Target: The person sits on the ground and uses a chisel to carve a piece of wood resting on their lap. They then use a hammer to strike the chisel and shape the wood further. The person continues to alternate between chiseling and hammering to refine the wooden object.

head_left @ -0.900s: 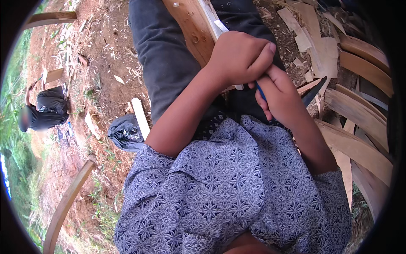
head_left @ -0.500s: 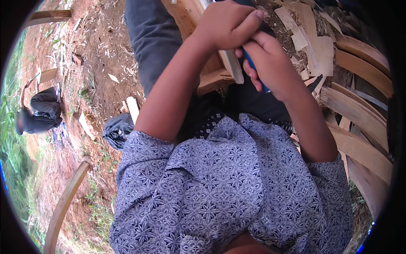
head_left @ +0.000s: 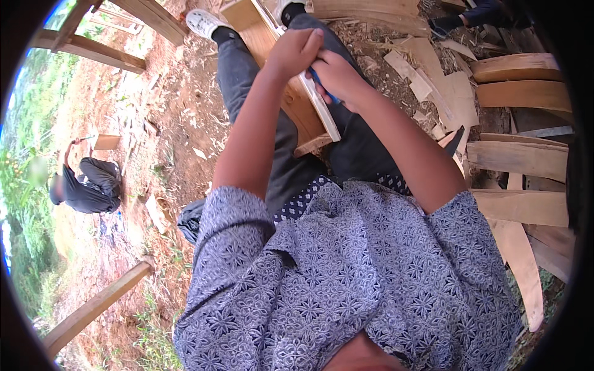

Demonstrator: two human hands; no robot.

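A wooden trough-like piece lies lengthwise between my legs, with a pale strip of wood along its right side. Over that strip my right hand is closed around a slim blue-handled tool; only parts of the blue show, and the tool's working end is hidden. My left hand is closed just beyond the right one, its thumb pointing away from me. What sits inside the left fingers is covered.
Curved wooden boards are stacked at the right, beside thin offcuts. Shavings litter the brown ground. A wooden post slants at lower left, with a timber frame at upper left. Another person sits at far left; another's foot shows at upper right.
My hands have moved forward, away from my body, along the wooden piece, both still closed. The view has shifted, and my shoes and more of the trough now show.
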